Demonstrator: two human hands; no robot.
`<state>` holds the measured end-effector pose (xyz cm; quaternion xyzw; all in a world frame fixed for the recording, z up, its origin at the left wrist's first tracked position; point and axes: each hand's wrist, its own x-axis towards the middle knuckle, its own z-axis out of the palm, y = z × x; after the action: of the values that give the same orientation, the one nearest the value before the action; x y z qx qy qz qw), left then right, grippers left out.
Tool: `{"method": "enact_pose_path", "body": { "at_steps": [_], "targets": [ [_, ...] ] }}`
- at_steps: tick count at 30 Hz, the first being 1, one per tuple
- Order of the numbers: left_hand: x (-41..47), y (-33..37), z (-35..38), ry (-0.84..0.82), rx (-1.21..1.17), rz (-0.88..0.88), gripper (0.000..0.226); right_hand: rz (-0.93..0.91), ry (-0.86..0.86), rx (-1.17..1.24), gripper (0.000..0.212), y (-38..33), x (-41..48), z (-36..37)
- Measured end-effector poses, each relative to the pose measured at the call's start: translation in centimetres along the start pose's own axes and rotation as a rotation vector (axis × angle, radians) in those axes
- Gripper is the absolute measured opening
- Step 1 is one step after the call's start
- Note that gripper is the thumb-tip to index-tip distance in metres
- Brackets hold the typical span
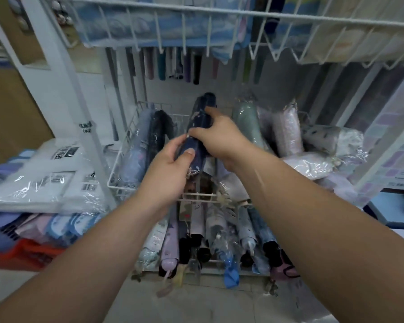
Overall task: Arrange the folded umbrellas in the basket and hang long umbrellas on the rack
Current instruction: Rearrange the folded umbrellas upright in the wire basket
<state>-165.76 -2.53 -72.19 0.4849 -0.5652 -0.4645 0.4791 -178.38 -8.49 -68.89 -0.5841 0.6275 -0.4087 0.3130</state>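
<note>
A folded navy umbrella [202,117] in a clear sleeve lies tilted over the middle white wire basket [117,180]. My left hand [170,169] grips its near end, thumb on top. My right hand [219,136] grips it higher up, fingers wrapped around its middle. Other folded umbrellas lie in the same basket: a pale blue one [135,150] and a black one [160,134] at the left, a grey-green one [246,120] and a pink one [286,131] at the right. A lower basket holds several more folded umbrellas [208,241]. Long umbrellas [173,66] hang on the rack behind.
An upper wire basket [219,22] with packaged goods overhangs the work area. The rack's white upright [63,73] stands at the left. Stacked wrapped packages [47,176] rest on a red crate [26,255] at the left. A blue-edged shelf [392,206] is at the right.
</note>
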Motion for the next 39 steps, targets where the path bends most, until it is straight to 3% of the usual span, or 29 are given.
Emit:
{"method": "enact_pose_path", "body": {
  "at_steps": [5, 8, 11, 14, 20, 26, 29, 34, 39],
  "targets": [
    [3.9, -1.2, -4.3, 0.067, 0.757, 0.173, 0.039, 0.063, -0.036, -0.099, 0.065, 0.0, 2.1, 2.2],
    [5.9, -2.7, -5.3, 0.063, 1.262, 0.173, 0.042, 0.042, -0.094, -0.318, 0.046, -0.6, 2.6, 2.8],
    [6.9, -3.4, -5.2, -0.028, 1.451, 0.152, 0.063, 0.037, -0.207, -0.606, 0.037, -0.1, 3.0, 3.7],
    [7.8, -3.6, -5.4, -0.077, 1.470, 0.175, 0.071, 0.044, -0.240, -0.745, 0.043, 1.7, 3.9, 4.9],
    [8.8, -3.1, -5.8, -0.156, 1.435, 0.112, 0.055, -0.044, -0.253, -0.859, 0.054, 3.5, 4.6, 6.7],
    [8.9, -2.6, -6.5, -0.220, 1.433, 0.066, 0.077, -0.059, -0.547, -1.009, 0.102, 2.2, 3.7, 4.3],
    [9.2, -2.6, -6.7, -0.244, 1.429, 0.055, 0.088, -0.053, -0.597, -1.066, 0.116, 2.2, 3.7, 3.2],
    [9.2, -2.6, -7.1, -0.264, 1.459, 0.071, 0.090, -0.017, -0.605, -1.208, 0.115, 3.3, 3.3, 4.8],
    [8.0, -2.6, -6.4, -0.205, 1.493, 0.124, 0.083, -0.067, -0.548, -1.191, 0.111, 2.4, 3.0, 3.8]
  ]
}}
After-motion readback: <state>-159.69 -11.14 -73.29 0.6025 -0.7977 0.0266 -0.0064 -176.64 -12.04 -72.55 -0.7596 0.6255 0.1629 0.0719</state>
